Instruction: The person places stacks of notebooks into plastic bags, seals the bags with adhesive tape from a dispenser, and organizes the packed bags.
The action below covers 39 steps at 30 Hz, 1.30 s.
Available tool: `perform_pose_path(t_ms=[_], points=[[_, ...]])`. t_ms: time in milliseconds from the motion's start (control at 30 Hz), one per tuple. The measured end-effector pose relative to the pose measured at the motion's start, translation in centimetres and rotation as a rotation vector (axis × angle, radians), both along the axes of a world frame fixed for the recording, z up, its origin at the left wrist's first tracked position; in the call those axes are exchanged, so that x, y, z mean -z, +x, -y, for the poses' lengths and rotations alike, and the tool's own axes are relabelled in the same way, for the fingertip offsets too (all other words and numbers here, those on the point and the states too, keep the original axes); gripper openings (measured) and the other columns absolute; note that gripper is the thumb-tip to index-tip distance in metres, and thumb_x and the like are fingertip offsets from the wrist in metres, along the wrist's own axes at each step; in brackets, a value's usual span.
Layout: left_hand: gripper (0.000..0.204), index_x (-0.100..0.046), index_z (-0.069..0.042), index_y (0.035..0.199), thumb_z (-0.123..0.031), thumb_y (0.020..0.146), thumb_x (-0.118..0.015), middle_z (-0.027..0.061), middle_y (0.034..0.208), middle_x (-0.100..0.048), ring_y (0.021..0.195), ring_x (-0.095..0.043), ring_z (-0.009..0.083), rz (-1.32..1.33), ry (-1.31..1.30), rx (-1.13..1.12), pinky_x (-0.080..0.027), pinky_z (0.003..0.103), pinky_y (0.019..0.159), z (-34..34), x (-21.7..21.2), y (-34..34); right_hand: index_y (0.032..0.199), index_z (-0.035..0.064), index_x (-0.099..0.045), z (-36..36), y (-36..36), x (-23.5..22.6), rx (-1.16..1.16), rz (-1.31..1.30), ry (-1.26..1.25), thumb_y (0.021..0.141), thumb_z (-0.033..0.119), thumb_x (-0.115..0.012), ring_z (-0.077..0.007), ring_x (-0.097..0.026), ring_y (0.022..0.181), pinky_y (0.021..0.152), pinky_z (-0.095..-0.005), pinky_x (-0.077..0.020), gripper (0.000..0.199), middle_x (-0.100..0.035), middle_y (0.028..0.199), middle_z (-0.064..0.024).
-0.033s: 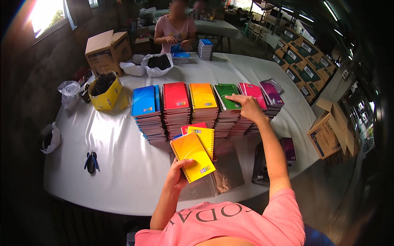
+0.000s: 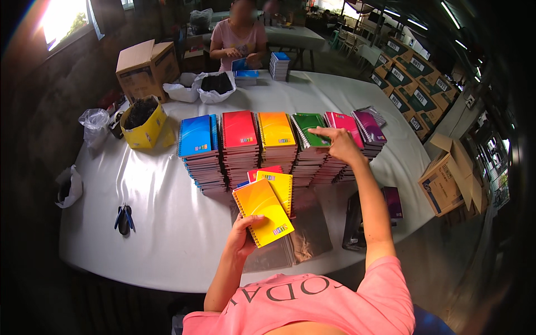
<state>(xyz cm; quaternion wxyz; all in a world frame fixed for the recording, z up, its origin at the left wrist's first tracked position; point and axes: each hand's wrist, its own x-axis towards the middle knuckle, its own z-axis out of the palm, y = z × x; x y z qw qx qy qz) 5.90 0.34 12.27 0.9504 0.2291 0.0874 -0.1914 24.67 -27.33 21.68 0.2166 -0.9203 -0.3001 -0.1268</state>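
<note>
My left hand (image 2: pixel 241 233) grips a yellow-orange spiral notebook (image 2: pixel 262 206), thumb on its cover, tilted above the table. Behind it are a second yellow notebook (image 2: pixel 283 190) and a red one (image 2: pixel 266 172); a blue edge shows beside them, mostly hidden. My right hand (image 2: pixel 343 145) reaches to the fourth stack, its index finger laid across the cover of the top green spiral notebook (image 2: pixel 308 124), the other fingers curled at its near right edge. The thumb is hidden. Stacks of blue (image 2: pixel 195 134), red (image 2: pixel 239 127), yellow (image 2: pixel 276 128), pink (image 2: pixel 345 124) and purple (image 2: pixel 368 125) notebooks stand alongside.
Clear plastic sleeves (image 2: pixel 311 234) lie under my left hand's notebooks. Pliers (image 2: pixel 124 219) rest at left. A yellow container (image 2: pixel 146 134) and white bags (image 2: pixel 215 96) hold dark pieces. A co-worker (image 2: pixel 239 42) sits opposite. An open carton (image 2: pixel 446 181) stands right of the table.
My right hand has shifted slightly right, and the top green notebook's near edge has moved slightly with it. The left hand's notebooks have barely moved.
</note>
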Motion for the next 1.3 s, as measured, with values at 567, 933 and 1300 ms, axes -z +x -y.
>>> perform_pose_path(t_ms=[567,933,1300], points=[[0.064,-0.044,-0.008,0.129,-0.051,0.084,-0.06,0.0109,0.122,-0.056,0.109,-0.057,0.0247,0.101,-0.157,-0.069,-0.047,0.042,0.094,2.2,-0.8,0.2,0.119,0.009,-0.059,-6.4,-13.6,-3.4,-0.113,0.656,-0.08,0.069,0.007,-0.059,-0.0225,-0.062,0.079,0.078,-0.0375,-0.0445,0.05,-0.066,0.097,-0.0053],[0.05,-0.049,0.004,0.118,-0.007,0.07,-0.057,0.0182,0.108,-0.06,0.096,-0.063,0.0303,-0.018,-0.217,0.154,-0.051,0.046,0.088,3.7,1.0,1.1,0.134,0.0219,-0.046,4.8,-3.9,-3.0,0.415,0.04,-0.223,0.061,0.032,-0.081,-0.0302,-0.032,0.134,0.107,-0.0559,-0.0246,0.082,-0.032,0.146,-0.012],[0.047,-0.05,0.003,0.119,-0.012,0.076,-0.06,0.0161,0.108,-0.061,0.096,-0.062,0.027,0.002,-0.133,0.156,-0.05,0.043,0.089,4.4,1.0,1.8,0.111,0.0104,-0.064,8.0,-1.3,-0.8,0.212,0.338,0.085,0.081,0.011,-0.064,-0.0303,-0.064,0.091,0.076,-0.0388,-0.0509,0.029,-0.067,0.1,-0.0119]])
